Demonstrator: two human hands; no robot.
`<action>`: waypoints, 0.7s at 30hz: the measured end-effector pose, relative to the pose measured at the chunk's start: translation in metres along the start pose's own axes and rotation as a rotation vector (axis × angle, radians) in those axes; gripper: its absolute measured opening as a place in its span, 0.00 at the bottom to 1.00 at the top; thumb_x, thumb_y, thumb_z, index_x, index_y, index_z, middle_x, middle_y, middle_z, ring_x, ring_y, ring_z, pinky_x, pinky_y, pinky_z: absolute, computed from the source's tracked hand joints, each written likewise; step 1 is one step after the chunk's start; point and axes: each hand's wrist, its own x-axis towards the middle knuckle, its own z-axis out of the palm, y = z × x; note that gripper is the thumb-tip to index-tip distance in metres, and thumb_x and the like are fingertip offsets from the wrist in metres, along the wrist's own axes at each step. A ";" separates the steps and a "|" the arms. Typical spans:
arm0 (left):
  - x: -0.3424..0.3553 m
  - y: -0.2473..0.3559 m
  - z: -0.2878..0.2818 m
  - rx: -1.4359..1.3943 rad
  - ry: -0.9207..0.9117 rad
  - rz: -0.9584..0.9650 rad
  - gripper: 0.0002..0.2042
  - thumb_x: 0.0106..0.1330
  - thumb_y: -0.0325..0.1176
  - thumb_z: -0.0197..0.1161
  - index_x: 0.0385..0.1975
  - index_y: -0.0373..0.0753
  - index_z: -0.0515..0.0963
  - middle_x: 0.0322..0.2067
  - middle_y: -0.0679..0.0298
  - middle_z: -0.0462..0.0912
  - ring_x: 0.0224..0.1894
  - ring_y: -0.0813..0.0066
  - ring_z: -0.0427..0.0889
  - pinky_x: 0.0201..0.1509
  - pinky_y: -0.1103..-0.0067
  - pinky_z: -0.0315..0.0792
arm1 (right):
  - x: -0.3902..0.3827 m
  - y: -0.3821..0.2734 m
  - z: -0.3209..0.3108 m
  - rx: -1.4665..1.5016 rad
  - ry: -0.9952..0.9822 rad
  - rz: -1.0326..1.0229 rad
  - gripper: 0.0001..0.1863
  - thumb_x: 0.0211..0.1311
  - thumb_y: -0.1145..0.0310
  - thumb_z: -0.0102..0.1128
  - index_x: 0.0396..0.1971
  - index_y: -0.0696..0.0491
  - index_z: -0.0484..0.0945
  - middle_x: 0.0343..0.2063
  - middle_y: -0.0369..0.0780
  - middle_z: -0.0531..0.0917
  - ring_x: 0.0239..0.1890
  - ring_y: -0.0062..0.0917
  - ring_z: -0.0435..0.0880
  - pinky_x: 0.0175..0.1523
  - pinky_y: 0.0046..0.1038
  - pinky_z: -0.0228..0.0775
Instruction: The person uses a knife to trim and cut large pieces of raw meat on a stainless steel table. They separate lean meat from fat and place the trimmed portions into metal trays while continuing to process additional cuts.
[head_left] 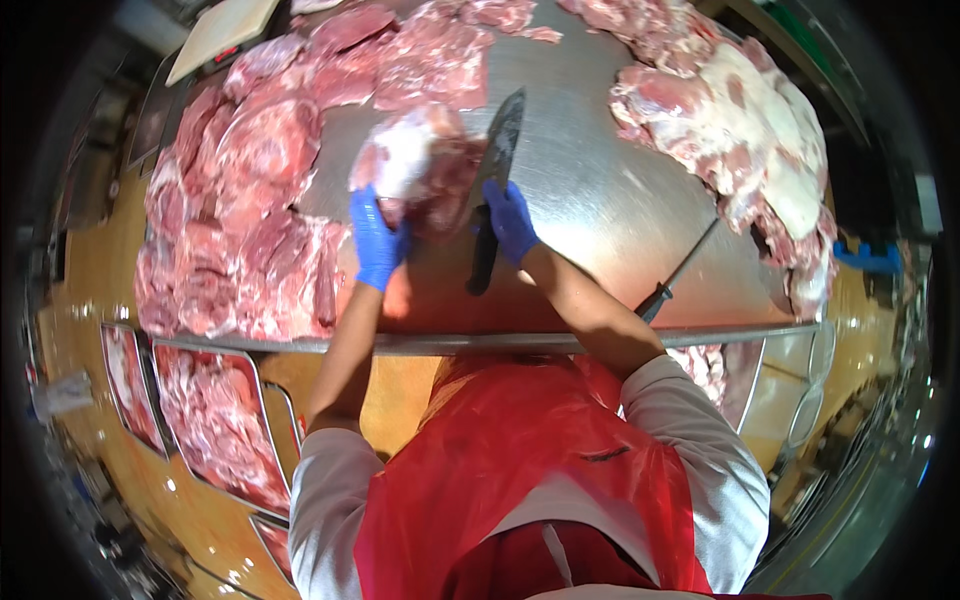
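A chunk of raw meat (pixel 405 150) with a white fatty patch is on the steel table in front of me, slightly blurred. My left hand (pixel 378 240), in a blue glove, grips its near left edge. To the right of the meat, my right hand (pixel 512 222), also gloved in blue, has its fingers closed around the knife (pixel 506 135) where blade meets handle. The blade points away from me, and the black handle sticks out below the hand. Part of the grip is hidden by the fingers.
Raw meat pieces (pixel 255 170) cover the table's left and back. A pile of fatty meat (pixel 760 130) lies on the right. A sharpening steel (pixel 655 302) rests near the front edge. Meat-filled trays (pixel 262 385) stand below at left. A pale board (pixel 222 38) is at the far left.
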 end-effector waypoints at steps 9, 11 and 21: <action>0.094 -0.049 -0.014 -0.003 0.050 -0.168 0.37 0.51 0.36 0.71 0.61 0.28 0.63 0.54 0.44 0.69 0.56 0.48 0.70 0.62 0.64 0.66 | -0.121 -0.025 -0.086 0.081 0.187 -0.067 0.16 0.73 0.56 0.53 0.49 0.53 0.67 0.31 0.40 0.78 0.24 0.24 0.82 0.23 0.26 0.76; 0.101 -0.036 -0.028 0.256 0.088 -0.132 0.32 0.52 0.36 0.69 0.57 0.29 0.67 0.50 0.43 0.72 0.51 0.44 0.73 0.60 0.62 0.67 | -0.150 -0.028 -0.119 0.083 0.251 -0.116 0.16 0.74 0.57 0.53 0.47 0.54 0.66 0.27 0.41 0.79 0.21 0.23 0.82 0.23 0.26 0.77; -0.063 0.302 0.142 -0.319 -0.416 0.598 0.17 0.56 0.32 0.65 0.46 0.37 0.77 0.43 0.50 0.78 0.48 0.49 0.77 0.56 0.63 0.71 | -0.257 0.001 -0.326 0.092 0.759 -0.391 0.13 0.72 0.63 0.54 0.49 0.55 0.72 0.31 0.36 0.78 0.26 0.21 0.80 0.29 0.26 0.77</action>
